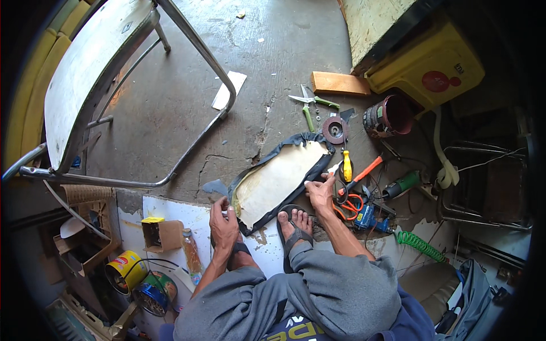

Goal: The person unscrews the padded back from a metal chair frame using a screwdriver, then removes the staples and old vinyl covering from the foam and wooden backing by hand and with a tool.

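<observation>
A pale, elongated board (278,176) with dark cover material (318,166) wrapped round its rim lies on the floor in front of my feet. It looks like an upholstered chair panel seen from its underside. My left hand (224,223) is beside the panel's left end, fingers curled and thumb up; what they pinch, if anything, is too small to make out. My right hand (322,195) is at the panel's right edge, thumb and fingers apart. Just beyond it lie a yellow-handled screwdriver (347,166) and an orange-handled tool (368,169).
Orange-handled scissors (351,208), a blue power tool (367,219) and a green coiled hose (420,245) lie right. Farther off are green-handled shears (309,102), a flap disc (334,130), a wooden block (340,83) and a tin (388,117). A metal-framed chair (193,40) stands left, above cans (126,271).
</observation>
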Motion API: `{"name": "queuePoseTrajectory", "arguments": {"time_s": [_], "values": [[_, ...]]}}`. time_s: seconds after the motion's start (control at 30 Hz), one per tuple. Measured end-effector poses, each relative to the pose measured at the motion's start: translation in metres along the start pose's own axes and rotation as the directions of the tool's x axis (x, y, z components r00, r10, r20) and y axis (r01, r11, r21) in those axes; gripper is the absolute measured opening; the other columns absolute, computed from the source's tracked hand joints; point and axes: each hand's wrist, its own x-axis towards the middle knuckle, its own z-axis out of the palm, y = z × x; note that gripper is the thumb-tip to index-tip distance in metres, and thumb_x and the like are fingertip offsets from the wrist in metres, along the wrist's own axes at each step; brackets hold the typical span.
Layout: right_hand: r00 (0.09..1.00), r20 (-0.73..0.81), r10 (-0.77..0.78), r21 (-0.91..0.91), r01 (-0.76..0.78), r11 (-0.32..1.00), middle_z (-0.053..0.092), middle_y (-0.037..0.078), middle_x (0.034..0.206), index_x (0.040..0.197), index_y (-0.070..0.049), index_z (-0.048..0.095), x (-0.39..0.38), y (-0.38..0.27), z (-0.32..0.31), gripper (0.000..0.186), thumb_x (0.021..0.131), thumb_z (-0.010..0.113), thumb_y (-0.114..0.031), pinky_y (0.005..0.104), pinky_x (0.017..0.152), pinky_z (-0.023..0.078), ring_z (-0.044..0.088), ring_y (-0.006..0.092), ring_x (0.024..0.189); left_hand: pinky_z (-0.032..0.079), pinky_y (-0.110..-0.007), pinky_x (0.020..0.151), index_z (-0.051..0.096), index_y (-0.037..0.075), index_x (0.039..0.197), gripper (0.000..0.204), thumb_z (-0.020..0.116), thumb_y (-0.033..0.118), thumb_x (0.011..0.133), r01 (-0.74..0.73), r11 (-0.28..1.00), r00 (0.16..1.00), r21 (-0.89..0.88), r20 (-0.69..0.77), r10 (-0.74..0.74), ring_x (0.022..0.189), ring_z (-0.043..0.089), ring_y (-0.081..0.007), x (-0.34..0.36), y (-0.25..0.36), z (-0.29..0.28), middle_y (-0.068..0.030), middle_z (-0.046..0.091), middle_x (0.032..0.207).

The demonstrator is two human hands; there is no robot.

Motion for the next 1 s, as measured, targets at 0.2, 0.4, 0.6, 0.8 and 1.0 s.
{"name": "queuePoseTrajectory", "arguments": {"time_s": [0.2,0.4,0.6,0.8,1.0], "values": [[0.984,0.021,-0.174,0.316,0.159,0.935,0.063,0.011,0.092,0.131,0.000,0.035,-0.001,-0.021,0.014,0.063,0.087,0.079,-0.010,0.0272,0.074,0.049,0.060,0.0153,0.083,0.054,-0.036,0.084,0.062,0.000,0.128,0.033,0.060,0.011,0.097,-0.126,0.988,0.992,-0.089,-0.021,0.124,0.098,0.066,-0.0234,0.030,0.047,-0.020,-0.0144,0.068,0.110],[0.894,0.297,-0.337,0.446,0.182,0.876,0.066,0.013,0.099,0.132,-0.005,0.033,-0.026,-0.116,0.003,0.063,0.089,0.080,-0.008,0.0291,0.076,0.057,0.066,0.0164,0.086,0.048,-0.032,0.099,0.058,0.000,0.133,0.031,0.056,0.009,0.104,-0.237,0.954,0.965,-0.185,-0.158,0.209,0.112,0.062,-0.0168,0.073,0.087,-0.078,-0.0094,0.067,0.119],[0.805,0.492,-0.331,0.411,0.120,0.904,0.069,0.010,0.099,0.140,-0.005,0.037,-0.048,-0.166,0.003,0.066,0.089,0.079,-0.008,0.0272,0.071,0.059,0.069,0.0142,0.087,0.049,-0.038,0.105,0.042,0.002,0.151,0.074,0.052,0.058,0.103,0.393,0.612,0.774,-0.686,0.606,0.183,0.126,0.060,-0.0227,0.090,0.095,-0.103,-0.0137,0.060,0.139],[0.825,0.522,-0.218,0.362,0.017,0.932,0.072,0.008,0.098,0.149,0.000,0.036,-0.054,-0.150,0.023,0.070,0.094,0.077,-0.014,0.0251,0.071,0.058,0.069,0.0117,0.086,0.045,-0.044,0.114,0.041,-0.005,0.152,0.083,0.040,0.064,0.105,0.627,0.379,0.661,-0.681,0.722,0.203,0.135,0.056,-0.0294,0.056,0.055,-0.060,-0.0197,0.056,0.147],[0.816,0.546,-0.189,0.327,0.001,0.945,0.074,0.005,0.097,0.149,-0.003,0.040,-0.058,-0.130,0.023,0.065,0.096,0.076,-0.015,0.0244,0.071,0.057,0.068,0.0089,0.085,0.046,-0.045,0.114,0.039,0.002,0.156,0.072,0.040,0.056,0.107,0.697,0.204,0.638,-0.687,0.724,0.262,0.138,0.053,-0.0283,0.036,0.039,-0.057,-0.0181,0.053,0.152]]}}
